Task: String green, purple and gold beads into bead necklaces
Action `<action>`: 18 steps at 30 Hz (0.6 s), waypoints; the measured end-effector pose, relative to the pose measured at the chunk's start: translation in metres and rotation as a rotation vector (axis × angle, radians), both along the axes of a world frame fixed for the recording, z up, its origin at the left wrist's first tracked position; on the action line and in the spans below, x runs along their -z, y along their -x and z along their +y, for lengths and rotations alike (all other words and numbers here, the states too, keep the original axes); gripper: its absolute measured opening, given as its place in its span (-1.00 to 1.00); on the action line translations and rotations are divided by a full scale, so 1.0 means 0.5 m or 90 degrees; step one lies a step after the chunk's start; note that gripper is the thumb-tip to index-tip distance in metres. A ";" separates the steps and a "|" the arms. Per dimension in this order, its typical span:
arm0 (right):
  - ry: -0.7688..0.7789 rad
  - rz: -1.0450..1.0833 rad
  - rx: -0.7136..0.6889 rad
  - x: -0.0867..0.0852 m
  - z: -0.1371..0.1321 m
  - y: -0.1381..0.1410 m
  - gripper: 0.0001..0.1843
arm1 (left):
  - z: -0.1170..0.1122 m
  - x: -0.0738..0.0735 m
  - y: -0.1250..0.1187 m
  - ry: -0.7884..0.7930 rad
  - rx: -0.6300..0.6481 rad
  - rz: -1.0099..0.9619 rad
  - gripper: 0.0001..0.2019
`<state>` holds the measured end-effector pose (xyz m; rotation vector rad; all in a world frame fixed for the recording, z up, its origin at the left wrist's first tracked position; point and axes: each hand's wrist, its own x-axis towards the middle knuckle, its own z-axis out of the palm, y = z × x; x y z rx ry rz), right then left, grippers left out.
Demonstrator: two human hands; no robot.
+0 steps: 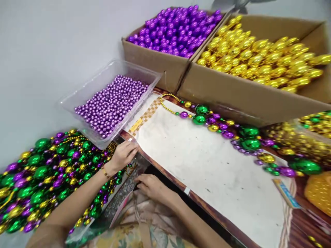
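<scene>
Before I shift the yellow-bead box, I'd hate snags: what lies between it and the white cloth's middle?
A multicoloured bead strand lies there, in the head view.

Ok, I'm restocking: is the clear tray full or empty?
Partly full: small purple beads lie in the tray, its walls bare above them.

Materials: metallic-looking, mirror-glossy round purple beads (170,31) and elongated golden-yellow beads (258,57) in matt brown cardboard boxes (219,91).
The small lilac beads (113,103) show a smooth, pearly sheen within a clear, shiny plastic tray (100,81); the heaped green, purple and gold bead strands (41,172) are smooth and highly reflective. The broad white sheet (201,162) looks like matt, faintly wrinkled cloth, speckled dark, over a reddish-brown, wood-grained tabletop (301,225). The pale floral-printed garment (124,234) appears as soft, matt cloth.
</scene>
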<state>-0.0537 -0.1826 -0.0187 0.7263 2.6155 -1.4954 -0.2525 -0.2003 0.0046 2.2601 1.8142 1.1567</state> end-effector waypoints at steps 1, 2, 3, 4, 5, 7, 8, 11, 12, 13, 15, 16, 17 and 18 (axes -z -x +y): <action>0.011 0.014 0.020 0.001 0.008 -0.022 -0.77 | 0.061 0.011 -0.028 0.019 -0.034 -0.040 -0.86; 0.023 0.028 0.041 0.001 0.015 -0.042 -0.75 | 0.126 0.019 -0.048 0.041 -0.070 -0.063 -0.84; 0.037 0.041 0.062 0.000 0.020 -0.061 -0.72 | 0.193 0.022 -0.062 0.075 -0.089 -0.067 -0.82; 0.051 0.053 0.085 0.000 0.024 -0.079 -0.70 | 0.260 0.021 -0.071 0.113 -0.111 -0.062 -0.80; 0.064 0.063 0.108 -0.001 0.025 -0.095 -0.68 | 0.325 0.017 -0.077 0.154 -0.146 -0.050 -0.77; 0.082 0.082 0.154 0.000 0.021 -0.126 -0.67 | 0.444 0.002 -0.084 0.210 -0.203 0.023 -0.69; 0.086 0.093 0.175 0.002 0.015 -0.139 -0.66 | 0.496 -0.006 -0.087 0.237 -0.220 0.082 -0.64; 0.081 0.137 0.223 0.014 -0.011 -0.174 -0.67 | 0.613 -0.029 -0.091 0.306 -0.236 0.254 -0.52; 0.075 0.150 0.234 0.020 -0.021 -0.183 -0.67 | 0.641 -0.034 -0.091 0.320 -0.236 0.289 -0.51; 0.067 0.157 0.244 0.027 -0.030 -0.192 -0.67 | 0.664 -0.038 -0.089 0.325 -0.234 0.310 -0.52; 0.050 0.155 0.257 0.041 -0.043 -0.205 -0.66 | 0.697 -0.043 -0.083 0.322 -0.231 0.328 -0.58; 0.041 0.147 0.262 0.047 -0.047 -0.210 -0.65 | 0.707 -0.044 -0.079 0.319 -0.231 0.337 -0.61; 0.033 0.138 0.268 0.052 -0.050 -0.213 -0.64 | 0.714 -0.045 -0.074 0.316 -0.233 0.344 -0.63; 0.025 0.129 0.273 0.055 -0.051 -0.215 -0.63 | 0.718 -0.045 -0.070 0.312 -0.235 0.349 -0.66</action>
